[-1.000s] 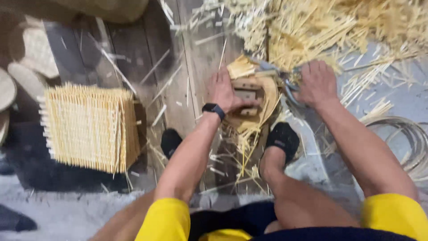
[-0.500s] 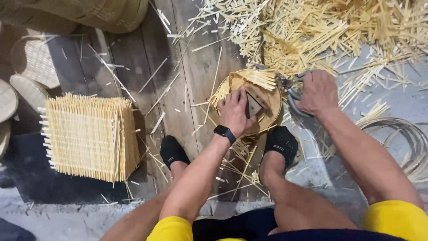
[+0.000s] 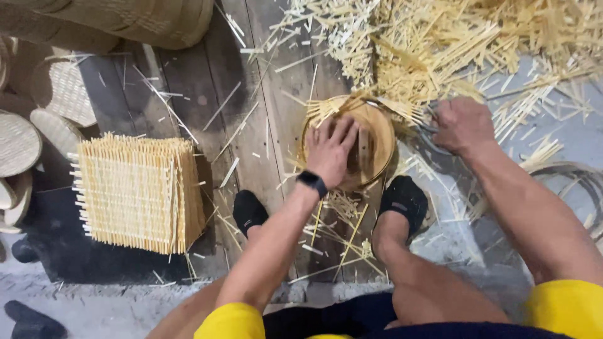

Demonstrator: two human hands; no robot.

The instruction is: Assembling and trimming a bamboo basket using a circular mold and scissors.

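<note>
— Presently, what does the left hand (image 3: 331, 152) do?

— It lies palm down, fingers spread, pressed flat on the inside of a round woven bamboo basket (image 3: 379, 135) resting on the wooden floorboards (image 3: 251, 125) between the person's feet. It pins the basket but closes on nothing. A black wristband (image 3: 312, 183) sits on that wrist.

— And the right hand (image 3: 463, 124)?

— Closed, knuckles up, just beside the basket's right rim. A dark metal tool (image 3: 428, 129), possibly shears, seems to pass under the fist; the view is too poor to confirm what it grips.

— Condition of the basket?

— Loose strip ends stick out along its upper rim, unfinished.

— Feet?

— Black socks (image 3: 404, 199), one each side, the right foot touching the basket's lower edge.

— Surroundings?

— A heap of cut bamboo strips (image 3: 452, 44) above and right of the basket. A stack of square woven mats (image 3: 135, 191) stands well apart to the left, with round woven lids (image 3: 19, 141) beyond it. Stray slivers litter the boards.
</note>
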